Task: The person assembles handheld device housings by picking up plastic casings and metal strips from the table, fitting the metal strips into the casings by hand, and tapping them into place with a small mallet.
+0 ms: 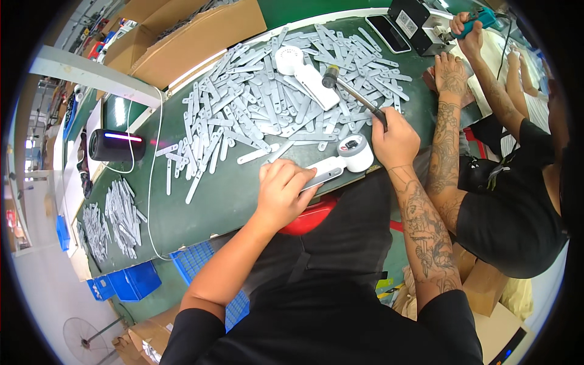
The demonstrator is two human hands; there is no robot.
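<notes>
My left hand (282,192) is wrapped around the handle of a white handheld fan (355,154), held at the near edge of the bench. Its round head has a grey rim, with dark and reddish parts showing inside. In my right hand (395,139) is a small mallet (359,95), gripped by its dark handle. The mallet's black-and-yellowish head is raised beyond the held fan, apart from it in the picture. A second white fan (317,88) with a perforated round head lies on a heap of grey plastic strips (243,112).
The green bench (182,222) also bears smaller strip piles (123,219), a black speaker (117,146) and a white cable. A phone (388,33) and a black box stand at the far right. Cardboard boxes (201,45) sit behind. A co-worker on the right holds a teal power tool (477,23).
</notes>
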